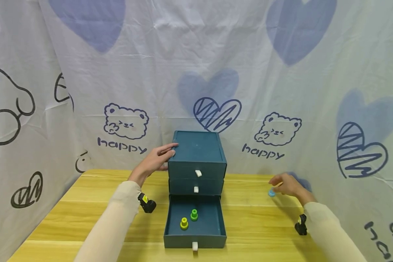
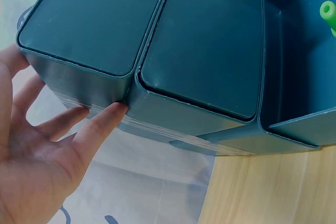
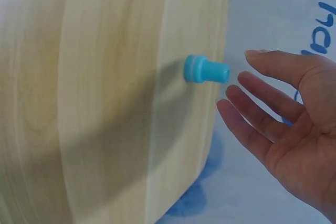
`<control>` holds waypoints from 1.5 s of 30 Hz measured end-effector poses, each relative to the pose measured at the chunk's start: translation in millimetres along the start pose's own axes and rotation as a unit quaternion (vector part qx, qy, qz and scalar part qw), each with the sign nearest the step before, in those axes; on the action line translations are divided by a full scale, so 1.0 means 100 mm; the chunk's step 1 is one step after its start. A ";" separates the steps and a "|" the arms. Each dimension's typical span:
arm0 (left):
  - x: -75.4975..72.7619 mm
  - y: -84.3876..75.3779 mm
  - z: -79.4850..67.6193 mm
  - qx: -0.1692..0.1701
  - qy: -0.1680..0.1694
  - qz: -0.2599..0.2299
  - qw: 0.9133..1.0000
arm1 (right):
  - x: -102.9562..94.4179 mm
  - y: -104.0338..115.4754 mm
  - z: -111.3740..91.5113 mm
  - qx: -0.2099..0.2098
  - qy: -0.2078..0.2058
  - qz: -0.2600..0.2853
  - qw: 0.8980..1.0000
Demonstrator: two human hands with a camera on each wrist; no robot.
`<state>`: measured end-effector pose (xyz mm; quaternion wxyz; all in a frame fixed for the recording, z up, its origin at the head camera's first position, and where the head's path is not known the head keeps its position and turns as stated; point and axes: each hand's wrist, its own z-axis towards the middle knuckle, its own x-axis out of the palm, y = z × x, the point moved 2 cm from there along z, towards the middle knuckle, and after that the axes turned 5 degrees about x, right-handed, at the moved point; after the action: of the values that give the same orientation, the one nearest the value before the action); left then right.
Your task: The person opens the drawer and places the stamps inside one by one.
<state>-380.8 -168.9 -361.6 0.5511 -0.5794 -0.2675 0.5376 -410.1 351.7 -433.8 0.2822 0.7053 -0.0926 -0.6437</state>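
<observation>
A dark teal drawer cabinet with white pulls stands at the middle of the table, its bottom drawer pulled out. Inside that drawer sit a yellow stepped peg and a green one. Against the cabinet's left side my left hand rests with extended fingers; in the left wrist view the fingertips lie at its edge. Far to the right, a light blue stepped peg stands upright on the table. Just above it is my right hand, thumb and fingers spread apart around the peg's top, holding nothing.
The wooden table reaches back to a white cloth printed with hearts and bears. More cloth hangs close along the right side, near my right hand. The open drawer juts forward toward me.
</observation>
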 end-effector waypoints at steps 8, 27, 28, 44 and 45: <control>0.01 0.02 0.01 -0.004 0.000 -0.011 1.000 | 0.07 -0.12 0.02 0.015 -0.016 0.019 1.000; 0.00 0.00 0.01 0.001 0.001 -0.003 1.000 | 0.27 -0.31 0.08 0.070 -0.033 0.064 0.995; 0.00 0.00 0.01 0.001 0.001 -0.002 1.000 | 0.28 -0.31 0.08 0.075 -0.034 0.066 0.994; 0.00 0.02 0.02 0.000 0.002 0.005 1.000 | 0.38 -0.37 0.10 0.078 -0.072 0.045 0.993; 0.00 0.02 0.02 0.001 0.003 0.006 1.000 | 0.39 -0.38 0.10 0.078 -0.072 0.047 0.993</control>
<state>-382.9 -169.1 -363.1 0.5498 -0.5819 -0.2617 0.5392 -422.1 361.0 -486.8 0.2489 0.6718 -0.1959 -0.6696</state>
